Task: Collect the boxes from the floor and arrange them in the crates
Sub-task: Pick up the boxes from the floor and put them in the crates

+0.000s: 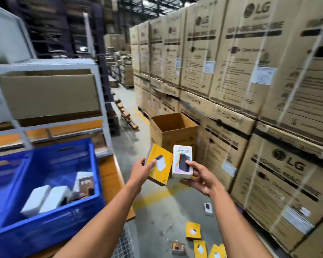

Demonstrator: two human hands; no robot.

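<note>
We count two boxes in hand at lower centre: the left hand (141, 169) grips a yellow box (161, 161), the right hand (199, 178) grips a white box (182, 162); the two touch. At lower left, one blue crate (50, 226) holds at least three pale boxes (47, 199), blurred. Lower right, about five boxes lie on the floor (157, 216); the bottom edge cuts some off.

Left box (159, 164): yellow, white charger graphic. Right box (182, 162): white, orange stripe, black device picture, red/black lettering. Crate (50, 216): blue, white boxes (45, 200) inside. Floor boxes (193, 230): yellow. Floor (157, 211): grey, yellow line. Stacked cartons (250, 62): brown, black print.
</note>
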